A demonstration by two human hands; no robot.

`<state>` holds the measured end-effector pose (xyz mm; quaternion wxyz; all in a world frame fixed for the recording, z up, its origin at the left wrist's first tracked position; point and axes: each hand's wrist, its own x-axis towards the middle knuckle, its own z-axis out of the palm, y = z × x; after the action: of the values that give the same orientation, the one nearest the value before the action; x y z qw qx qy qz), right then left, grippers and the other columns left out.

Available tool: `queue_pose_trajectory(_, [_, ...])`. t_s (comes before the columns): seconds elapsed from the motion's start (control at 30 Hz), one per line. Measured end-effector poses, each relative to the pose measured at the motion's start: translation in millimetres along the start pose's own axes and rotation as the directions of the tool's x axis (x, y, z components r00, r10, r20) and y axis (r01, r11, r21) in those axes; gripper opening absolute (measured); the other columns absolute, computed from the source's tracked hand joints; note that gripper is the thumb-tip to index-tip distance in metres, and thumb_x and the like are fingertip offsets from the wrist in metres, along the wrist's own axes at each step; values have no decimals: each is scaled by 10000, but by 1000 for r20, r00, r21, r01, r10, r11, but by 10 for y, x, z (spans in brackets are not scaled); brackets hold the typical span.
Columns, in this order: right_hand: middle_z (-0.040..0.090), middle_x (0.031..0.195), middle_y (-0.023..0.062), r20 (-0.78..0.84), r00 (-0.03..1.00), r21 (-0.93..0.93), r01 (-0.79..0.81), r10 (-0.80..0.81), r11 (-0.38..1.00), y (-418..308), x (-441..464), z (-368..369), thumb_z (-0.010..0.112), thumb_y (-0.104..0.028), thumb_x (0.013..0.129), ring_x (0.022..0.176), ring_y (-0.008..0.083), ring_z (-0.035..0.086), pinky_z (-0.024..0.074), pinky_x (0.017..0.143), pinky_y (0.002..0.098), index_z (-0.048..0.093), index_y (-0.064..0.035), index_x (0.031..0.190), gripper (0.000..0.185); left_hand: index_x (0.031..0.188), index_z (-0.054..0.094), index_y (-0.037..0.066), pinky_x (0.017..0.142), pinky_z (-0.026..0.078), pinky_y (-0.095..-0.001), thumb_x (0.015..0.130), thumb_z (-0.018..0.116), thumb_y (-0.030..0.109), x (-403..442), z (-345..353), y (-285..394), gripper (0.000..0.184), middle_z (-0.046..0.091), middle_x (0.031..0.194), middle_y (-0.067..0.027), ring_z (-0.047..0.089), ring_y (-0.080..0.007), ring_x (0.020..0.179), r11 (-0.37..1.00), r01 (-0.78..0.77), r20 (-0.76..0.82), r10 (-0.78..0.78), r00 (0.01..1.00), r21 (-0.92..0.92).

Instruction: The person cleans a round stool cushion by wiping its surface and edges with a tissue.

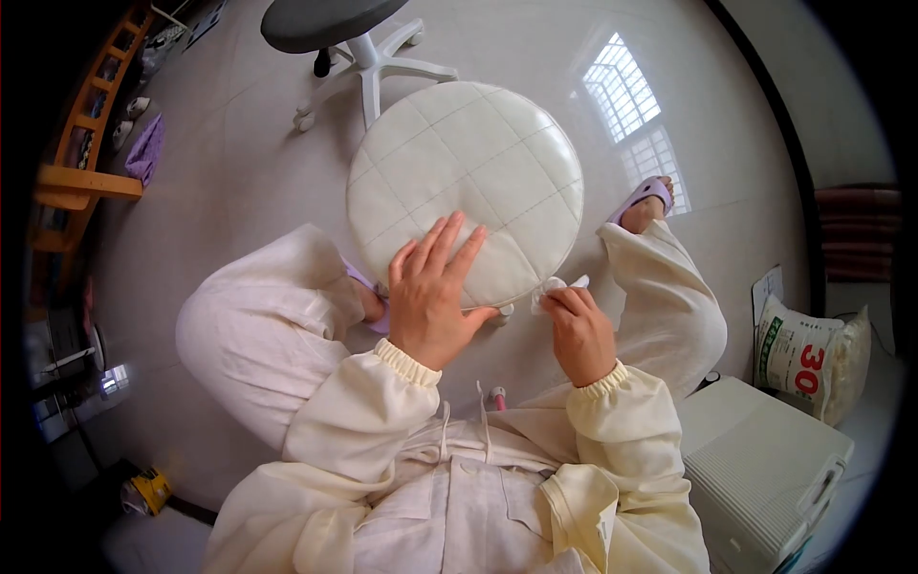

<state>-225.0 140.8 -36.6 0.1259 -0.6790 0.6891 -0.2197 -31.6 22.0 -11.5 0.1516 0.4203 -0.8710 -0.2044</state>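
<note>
A round stool (469, 172) with a cream quilted seat stands between my knees. My left hand (435, 292) lies flat on the near left part of the seat, fingers stretched out and thumb at the rim. Just off the seat's near right edge, my right hand (577, 330) is closed on a crumpled white wipe (547, 290), which sits against or very near the rim. Whether it is tissue or cloth I cannot tell for certain. Below the seat edge, a small part of a caster (501, 316) shows.
A grey-seated swivel chair (373, 67) with a white wheeled base stands beyond the stool. To the right are a white ribbed box (755, 450) and a printed sack (803, 359). Wooden furniture (91, 182) with a purple cloth (145, 151) beside it is at the left.
</note>
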Motion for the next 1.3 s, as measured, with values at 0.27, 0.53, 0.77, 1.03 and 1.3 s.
queue_pose_trajectory(0.27, [673,1065,118,-465,865,107,-154,187,982,79,398,-269,584,139,760,977,307,630,531,837,380,700,-21,1081,377,1457,493,199,1127,286,-466,582,924,275,-5,-5,10,978,419,1545,-71,406,-256,1404,1000,-5,1,5,1000,14])
queue_pose_trajectory(0.53, [667,1056,106,-466,882,69,-50,76,996,60,567,-79,624,91,831,949,301,634,530,820,373,694,-42,1080,291,1458,492,193,1131,278,-463,580,923,269,-4,-17,22,981,417,1547,-70,399,-249,1408,1000,5,12,-5,1000,20])
queue_pose_trajectory(0.77, [624,947,95,-592,722,278,-232,357,932,230,587,-222,635,71,853,788,223,613,507,681,308,654,-35,1018,197,1463,486,196,1135,272,-459,581,921,262,-10,-18,27,985,413,1550,-72,398,-248,1410,1000,2,9,-2,1000,8])
queue_pose_trajectory(1.03, [635,1024,88,-578,801,136,-92,154,986,63,945,-69,622,41,845,843,285,642,527,677,346,653,-67,986,180,1466,482,195,1136,269,-465,596,910,257,-7,-18,23,972,415,1549,-79,395,-252,1413,1000,-1,16,0,1000,28])
queue_pose_trajectory(1.3, [642,995,76,-503,861,54,-57,76,997,97,914,18,700,-30,833,895,270,614,521,723,369,715,-51,929,100,1466,484,195,1133,274,-465,587,911,249,-1,-31,33,979,416,1549,-81,399,-254,1411,1000,8,18,-8,1000,16])
